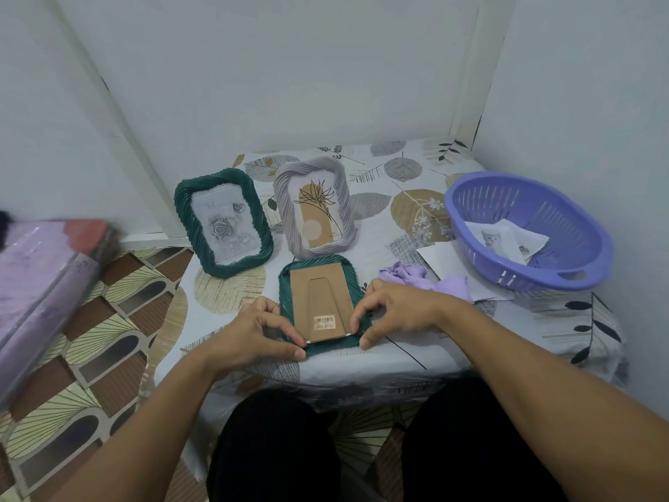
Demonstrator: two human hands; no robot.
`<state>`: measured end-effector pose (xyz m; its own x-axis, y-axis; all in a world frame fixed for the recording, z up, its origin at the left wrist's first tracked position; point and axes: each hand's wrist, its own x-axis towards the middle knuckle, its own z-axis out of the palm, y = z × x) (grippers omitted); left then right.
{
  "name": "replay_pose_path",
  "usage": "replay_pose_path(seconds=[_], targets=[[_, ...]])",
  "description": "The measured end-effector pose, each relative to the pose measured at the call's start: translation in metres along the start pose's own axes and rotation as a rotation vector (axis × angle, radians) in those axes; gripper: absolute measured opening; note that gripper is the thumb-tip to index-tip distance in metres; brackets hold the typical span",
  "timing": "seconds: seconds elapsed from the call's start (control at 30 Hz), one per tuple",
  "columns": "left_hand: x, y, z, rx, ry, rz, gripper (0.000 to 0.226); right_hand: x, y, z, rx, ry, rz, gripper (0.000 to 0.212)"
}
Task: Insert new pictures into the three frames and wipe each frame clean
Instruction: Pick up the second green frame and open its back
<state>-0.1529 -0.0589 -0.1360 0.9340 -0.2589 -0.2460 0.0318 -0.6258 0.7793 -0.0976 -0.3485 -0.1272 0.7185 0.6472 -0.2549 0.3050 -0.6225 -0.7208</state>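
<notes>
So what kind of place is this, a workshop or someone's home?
Most likely a room in a home, not a workshop. A small table under a leaf-print cloth sits in a plain painted corner, the floor has patterned vinyl covering, and a household plastic basket stands beside the picture frames.

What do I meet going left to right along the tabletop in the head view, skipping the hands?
Upright green frame → upright grey frame → purple cloth → purple basket.
</notes>
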Motion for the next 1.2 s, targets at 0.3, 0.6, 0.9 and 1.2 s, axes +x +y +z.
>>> replay_pose_path(seconds=[0.3, 0.6, 0.9, 1.2], targets=[[-0.003, 0.004, -0.001, -0.023, -0.005, -0.014, 0.025, 0.001, 0.001, 0.0, 0.061, -0.05, 0.007, 0.025], [0.008, 0.006, -0.016, -0.125, 0.401, -0.067, 0.01, 0.016, 0.006, -0.001, 0.373, 0.371, 0.113, 0.024], [0.036, -0.019, 0.004, 0.131, 0.625, -0.097, 0.014, 0.047, -0.009, 0.014, -0.169, 0.435, 0.262, 0.048], [0.03, -0.027, 0.012, 0.064, 0.714, -0.038, 0.004, 0.052, -0.021, 0.028, -0.215, 0.504, 0.249, 0.047]])
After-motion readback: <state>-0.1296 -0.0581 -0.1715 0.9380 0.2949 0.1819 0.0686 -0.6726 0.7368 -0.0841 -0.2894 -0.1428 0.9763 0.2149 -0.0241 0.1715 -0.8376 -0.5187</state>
